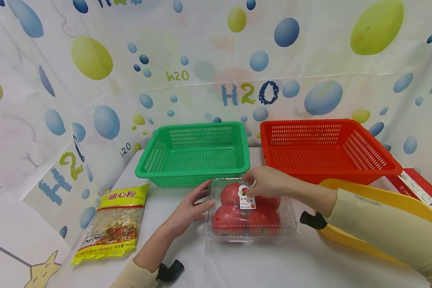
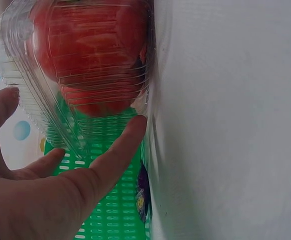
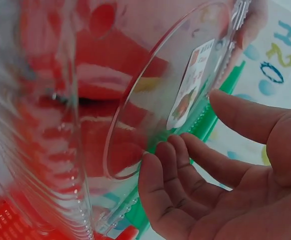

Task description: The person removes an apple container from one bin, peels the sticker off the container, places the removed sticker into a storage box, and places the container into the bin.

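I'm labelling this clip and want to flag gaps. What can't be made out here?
- Label print on the clear tomato box: too small in the head view, blurred in the right wrist view.
- Number of tomatoes: the lid's glare and label hide part.
- Right hand fingertip grip: far side hidden in the head view.
- Yellow tray: covered by the sleeve, contents unseen.
- Red carton: cut by the right edge.

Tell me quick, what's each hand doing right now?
Left hand: open, straight fingers touching the left side of the clear plastic clamshell box of red tomatoes.
Right hand: open, fingertips resting on the box's lid.
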Tool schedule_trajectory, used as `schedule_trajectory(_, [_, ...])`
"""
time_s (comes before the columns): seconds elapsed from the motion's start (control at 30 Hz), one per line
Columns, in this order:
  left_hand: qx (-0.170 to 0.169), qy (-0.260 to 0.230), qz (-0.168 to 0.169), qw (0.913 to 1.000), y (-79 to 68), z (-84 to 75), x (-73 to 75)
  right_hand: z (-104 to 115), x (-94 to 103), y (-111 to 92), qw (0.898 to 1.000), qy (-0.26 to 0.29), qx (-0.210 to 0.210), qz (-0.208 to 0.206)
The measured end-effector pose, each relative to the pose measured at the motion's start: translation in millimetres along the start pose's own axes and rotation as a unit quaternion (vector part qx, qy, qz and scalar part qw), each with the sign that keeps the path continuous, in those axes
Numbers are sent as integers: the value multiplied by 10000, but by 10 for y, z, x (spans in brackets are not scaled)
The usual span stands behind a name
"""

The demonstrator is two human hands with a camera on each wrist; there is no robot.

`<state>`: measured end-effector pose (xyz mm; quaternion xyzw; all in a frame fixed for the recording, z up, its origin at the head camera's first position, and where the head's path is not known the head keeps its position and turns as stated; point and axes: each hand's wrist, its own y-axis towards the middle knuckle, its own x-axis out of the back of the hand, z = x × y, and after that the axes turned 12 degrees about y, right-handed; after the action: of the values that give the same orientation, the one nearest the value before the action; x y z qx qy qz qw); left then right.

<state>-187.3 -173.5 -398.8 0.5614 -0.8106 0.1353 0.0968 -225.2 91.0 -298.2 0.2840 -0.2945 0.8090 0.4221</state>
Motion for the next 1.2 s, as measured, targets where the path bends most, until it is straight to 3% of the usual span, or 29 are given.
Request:
schedule_trajectory(0.7, [31,20,21,10000,-8,-17,-5,-45,-19,127,9999,21,70,78])
schedule_trajectory(1.2, [17,11,73,10000,-11,-4,5,-144,50,118,9938,1019,274,355])
